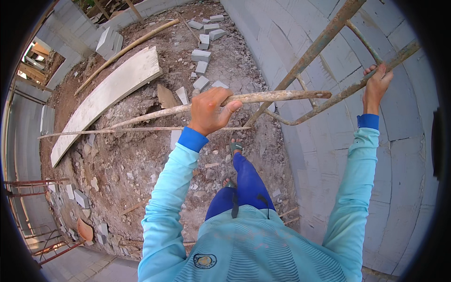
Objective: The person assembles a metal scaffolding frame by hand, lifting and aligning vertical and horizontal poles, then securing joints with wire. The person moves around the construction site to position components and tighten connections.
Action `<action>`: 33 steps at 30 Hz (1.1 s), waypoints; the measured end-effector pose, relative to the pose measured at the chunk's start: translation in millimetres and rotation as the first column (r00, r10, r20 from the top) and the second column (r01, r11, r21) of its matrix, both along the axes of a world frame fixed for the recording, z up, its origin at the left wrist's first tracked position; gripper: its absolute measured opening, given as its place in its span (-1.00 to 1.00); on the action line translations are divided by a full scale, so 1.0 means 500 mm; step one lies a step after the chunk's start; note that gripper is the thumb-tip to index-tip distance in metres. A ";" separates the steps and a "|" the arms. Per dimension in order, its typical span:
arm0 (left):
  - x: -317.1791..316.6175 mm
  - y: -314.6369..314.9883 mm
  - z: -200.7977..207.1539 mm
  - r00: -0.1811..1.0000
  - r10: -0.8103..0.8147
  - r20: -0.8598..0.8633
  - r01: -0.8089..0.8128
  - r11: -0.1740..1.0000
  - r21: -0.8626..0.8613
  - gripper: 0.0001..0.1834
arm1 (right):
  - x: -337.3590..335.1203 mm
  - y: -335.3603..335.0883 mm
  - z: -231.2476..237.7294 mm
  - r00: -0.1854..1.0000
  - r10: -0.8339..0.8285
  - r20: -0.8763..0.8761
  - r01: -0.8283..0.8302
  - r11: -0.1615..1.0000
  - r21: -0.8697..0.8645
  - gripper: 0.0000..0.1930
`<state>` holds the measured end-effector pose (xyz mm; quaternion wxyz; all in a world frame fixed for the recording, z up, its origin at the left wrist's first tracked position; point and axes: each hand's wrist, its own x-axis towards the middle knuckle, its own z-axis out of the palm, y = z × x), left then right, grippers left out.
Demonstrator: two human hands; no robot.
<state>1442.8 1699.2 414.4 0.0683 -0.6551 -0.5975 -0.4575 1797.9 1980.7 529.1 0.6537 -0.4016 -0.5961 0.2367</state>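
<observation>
My left hand [210, 111] is wrapped round a long wooden pole [277, 96]. The pole's thick, blunt end points right, in front of the scaffold frame, while its thinner end runs off to the left, low over the dirt. Up at the right, my right hand [377, 85] grips a tube of a rusty, paint-spattered scaffold frame [324, 44]. That frame leans at a slant beside the grey block wall [394, 160]. Below my left hand, a thinner stick [136, 130] stretches across the picture.
Rubble and dirt [221, 164] cover the ground round my sandalled feet. A wide pale board [110, 98] and another long pole [127, 54] lie at the left. Several grey blocks [201, 55] are scattered toward the far wall. Red metal frames [37, 188] stand at the left edge.
</observation>
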 end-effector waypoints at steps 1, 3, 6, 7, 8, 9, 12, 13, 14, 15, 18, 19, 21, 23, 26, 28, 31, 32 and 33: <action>0.001 0.002 0.004 1.000 0.007 0.007 -0.007 1.000 0.005 -0.64 | -0.001 0.003 0.005 1.000 0.001 -0.001 -0.001 1.000 0.006 -0.65; 0.002 0.005 -0.004 1.000 0.006 0.016 -0.006 1.000 -0.001 -0.63 | -0.001 -0.006 0.000 1.000 -0.007 0.014 0.006 1.000 0.018 -0.65; -0.011 0.005 -0.023 0.999 0.029 0.017 -0.029 1.000 -0.007 -0.63 | -0.019 -0.011 0.005 1.000 0.027 0.005 -0.027 1.000 -0.004 -0.65; -0.011 0.005 -0.026 0.999 0.026 0.019 -0.026 1.000 -0.009 -0.63 | -0.014 -0.014 0.007 1.000 0.030 -0.001 -0.030 0.999 -0.018 -0.65; -0.005 -0.003 -0.032 1.000 0.004 0.022 -0.003 1.000 -0.016 -0.63 | -0.011 -0.016 0.006 1.000 0.024 0.001 -0.024 1.000 -0.012 -0.65; 0.004 -0.017 -0.039 1.000 -0.018 0.025 0.018 1.000 -0.023 -0.64 | -0.009 -0.018 0.005 1.000 0.019 0.003 -0.019 1.000 -0.006 -0.65; 0.008 -0.036 -0.042 0.998 -0.058 -0.003 0.058 0.997 -0.047 -0.64 | -0.016 -0.014 0.006 1.000 0.005 -0.029 -0.004 1.000 0.010 -0.66; 0.011 -0.043 -0.053 0.997 -0.070 -0.007 0.070 0.996 -0.061 -0.65 | -0.014 -0.015 0.002 0.999 -0.003 -0.034 0.004 1.000 0.008 -0.66; 0.006 -0.037 -0.061 0.997 -0.071 -0.020 0.069 0.993 -0.093 -0.64 | -0.012 -0.009 0.005 1.000 -0.006 -0.024 0.007 1.000 0.007 -0.67; 0.001 -0.035 -0.069 0.997 -0.065 -0.034 0.062 0.996 -0.070 -0.64 | -0.009 -0.005 0.005 1.000 -0.010 -0.014 0.010 1.000 0.006 -0.67; 0.002 -0.041 -0.091 0.998 -0.053 -0.033 0.050 0.996 -0.075 -0.62 | -0.010 0.003 0.001 1.000 -0.007 0.029 0.006 0.999 0.038 -0.66; 0.003 -0.043 -0.094 0.998 -0.059 -0.035 0.056 0.995 -0.079 -0.62 | -0.013 0.000 0.000 0.999 -0.005 0.036 0.003 0.999 0.053 -0.66; 0.003 -0.048 -0.102 0.997 -0.070 -0.040 0.067 0.994 -0.088 -0.61 | -0.018 -0.007 -0.002 1.000 -0.013 0.001 0.013 1.000 0.024 -0.66; 0.008 -0.050 -0.105 0.997 -0.057 -0.043 0.053 0.994 -0.095 -0.61 | -0.015 -0.005 -0.003 1.000 -0.020 -0.013 0.021 1.000 0.017 -0.64; 0.011 -0.044 -0.106 0.997 -0.053 -0.061 0.049 0.996 -0.072 -0.61 | -0.014 0.004 0.006 1.000 -0.021 -0.022 0.022 1.000 0.019 -0.60; 0.012 -0.045 -0.106 0.996 -0.054 -0.065 0.050 0.997 -0.062 -0.61 | -0.009 -0.011 -0.003 1.000 -0.008 -0.006 0.008 1.000 -0.009 -0.57; 0.009 -0.054 -0.103 0.997 -0.057 -0.052 0.053 0.996 -0.072 -0.61 | -0.027 -0.006 0.004 1.000 0.004 0.002 -0.004 1.000 0.005 -0.55; 0.008 -0.050 -0.102 0.997 -0.062 -0.046 0.058 0.996 -0.074 -0.60 | -0.020 0.000 0.001 1.000 -0.023 0.003 0.023 1.000 0.002 -0.55; 0.010 -0.046 -0.103 0.997 -0.068 -0.039 0.065 0.995 -0.076 -0.60 | -0.005 0.004 -0.010 0.999 -0.050 0.004 0.050 0.999 0.000 -0.56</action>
